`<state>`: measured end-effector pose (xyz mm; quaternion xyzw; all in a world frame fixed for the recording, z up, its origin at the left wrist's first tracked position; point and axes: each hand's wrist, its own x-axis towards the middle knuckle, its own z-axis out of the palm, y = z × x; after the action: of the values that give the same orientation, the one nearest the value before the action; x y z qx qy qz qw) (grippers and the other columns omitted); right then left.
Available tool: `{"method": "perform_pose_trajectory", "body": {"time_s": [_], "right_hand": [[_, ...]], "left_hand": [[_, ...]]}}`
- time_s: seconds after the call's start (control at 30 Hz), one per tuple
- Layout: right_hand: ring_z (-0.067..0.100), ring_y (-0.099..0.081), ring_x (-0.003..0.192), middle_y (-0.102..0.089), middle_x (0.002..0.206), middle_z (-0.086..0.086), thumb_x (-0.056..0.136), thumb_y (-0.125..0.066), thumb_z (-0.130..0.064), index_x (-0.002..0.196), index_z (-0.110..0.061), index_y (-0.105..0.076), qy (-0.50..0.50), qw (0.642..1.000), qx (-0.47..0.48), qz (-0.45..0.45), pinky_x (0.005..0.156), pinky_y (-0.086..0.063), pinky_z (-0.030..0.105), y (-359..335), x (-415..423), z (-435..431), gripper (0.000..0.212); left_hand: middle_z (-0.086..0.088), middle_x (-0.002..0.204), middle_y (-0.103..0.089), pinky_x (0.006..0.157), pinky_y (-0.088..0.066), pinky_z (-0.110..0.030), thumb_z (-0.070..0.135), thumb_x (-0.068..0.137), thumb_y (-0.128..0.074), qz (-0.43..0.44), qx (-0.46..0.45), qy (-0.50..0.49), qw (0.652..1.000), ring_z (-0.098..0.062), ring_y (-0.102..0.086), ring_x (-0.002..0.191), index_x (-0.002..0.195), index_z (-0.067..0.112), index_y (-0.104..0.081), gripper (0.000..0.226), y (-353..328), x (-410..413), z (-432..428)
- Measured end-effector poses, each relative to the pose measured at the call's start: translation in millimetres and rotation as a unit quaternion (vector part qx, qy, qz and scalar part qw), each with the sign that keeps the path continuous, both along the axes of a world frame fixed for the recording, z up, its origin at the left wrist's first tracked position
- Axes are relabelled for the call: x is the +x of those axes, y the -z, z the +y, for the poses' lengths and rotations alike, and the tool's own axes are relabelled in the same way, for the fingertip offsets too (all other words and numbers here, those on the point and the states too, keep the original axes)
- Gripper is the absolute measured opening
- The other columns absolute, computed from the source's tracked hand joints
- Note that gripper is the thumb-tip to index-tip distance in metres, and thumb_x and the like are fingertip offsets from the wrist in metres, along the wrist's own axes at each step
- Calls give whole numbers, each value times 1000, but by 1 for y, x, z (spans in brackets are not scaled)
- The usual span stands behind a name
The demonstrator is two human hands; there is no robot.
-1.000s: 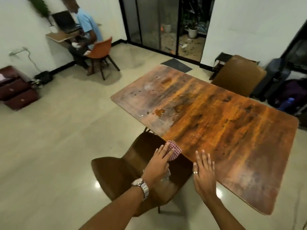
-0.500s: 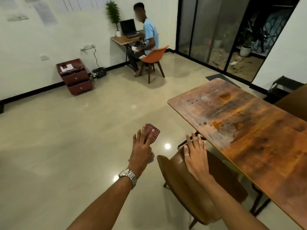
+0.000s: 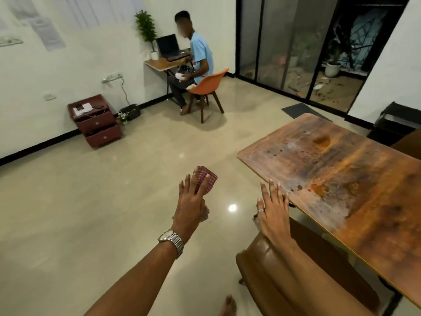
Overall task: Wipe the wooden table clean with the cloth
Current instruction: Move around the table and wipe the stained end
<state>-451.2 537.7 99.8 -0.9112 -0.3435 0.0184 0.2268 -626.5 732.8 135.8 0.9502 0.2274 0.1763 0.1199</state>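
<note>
The wooden table [image 3: 355, 179] fills the right side, with dark spots and an orange stain near its left end. My left hand [image 3: 190, 205] hovers over the floor, left of the table, holding a red checked cloth [image 3: 206, 180] that sticks out past its fingertips. My right hand [image 3: 273, 213] is flat with fingers spread, just off the table's near left edge and above the brown chair's back. It holds nothing.
A brown leather chair [image 3: 273, 274] stands tucked under the table's near side, below my right arm. A person [image 3: 196, 65] sits on an orange chair [image 3: 208, 87] at a small wall desk. A red drawer unit [image 3: 96, 122] stands by the left wall. Glass doors [image 3: 296, 46] are behind.
The view has swung left, away from the table. Both hands have come off the table's near edge and now hover left of it, the cloth still in my left hand.
</note>
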Motion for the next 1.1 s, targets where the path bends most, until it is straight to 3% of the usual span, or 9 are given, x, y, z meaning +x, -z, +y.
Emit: {"method": "perform_pose_trajectory", "body": {"time_s": [0.2, 0.4, 0.53, 0.7, 0.8, 0.93, 1.1], "right_hand": [[20, 13, 153, 5, 167, 1, 100, -6, -47, 158, -26, -6, 101, 995, 7, 20, 124, 5, 48, 15, 57, 19, 61], [19, 14, 153, 5, 167, 0, 102, -8, -45, 159, -27, -5, 181, 983, 7, 26, 124, 4, 48, 22, 85, 4, 59], [20, 11, 154, 4, 167, 1, 102, -6, -44, 159, -24, -7, 272, 961, -8, 47, 124, 5, 47, 34, 95, -33, 61], [20, 11, 154, 4, 167, 2, 101, -4, -47, 159, -25, -5, 367, 928, -21, 63, 124, 4, 47, 56, 98, -68, 62], [18, 11, 154, 4, 168, 1, 100, 0, -51, 158, -28, -3, 427, 901, -20, 73, 125, 2, 48, 67, 102, -76, 63], [16, 9, 154, 0, 168, -2, 100, 0, -56, 158, -30, -3, 487, 870, 6, 74, 124, -1, 49, 75, 113, -81, 64], [13, 10, 154, 0, 168, -3, 103, -7, -52, 159, -26, -11, 521, 851, 4, 62, 125, -1, 50, 102, 143, -99, 62]], "left_hand": [[-23, 164, -22, 120, -22, -63, 8, 83, -30, 20, -19, 56, 998, -49, -21, 149, 158, 17, -29, 75, 6, 86, 49], [-19, 165, -19, 124, -15, -57, 19, 83, -21, 42, -49, 113, 991, -42, -16, 152, 159, 20, -26, 76, 20, 163, 63], [-16, 166, -18, 126, -10, -52, 20, 89, -23, 71, -57, 199, 976, -38, -13, 154, 160, 23, -21, 71, 39, 220, 53], [-15, 168, -11, 126, -11, -53, -1, 91, -49, 85, -86, 268, 956, -37, -10, 155, 160, 18, -23, 76, 63, 289, 28], [-16, 168, -11, 126, -8, -51, 7, 97, -45, 115, -100, 314, 937, -37, -9, 155, 160, 18, -20, 69, 85, 332, 12], [-14, 169, -4, 126, -6, -47, 33, 100, -19, 158, -146, 356, 909, -34, -4, 156, 161, 19, -15, 63, 125, 384, -19], [-6, 167, 14, 126, -1, -52, 22, 108, -35, 176, -181, 407, 878, -29, 13, 154, 154, 28, 5, 62, 185, 422, -85]]}}
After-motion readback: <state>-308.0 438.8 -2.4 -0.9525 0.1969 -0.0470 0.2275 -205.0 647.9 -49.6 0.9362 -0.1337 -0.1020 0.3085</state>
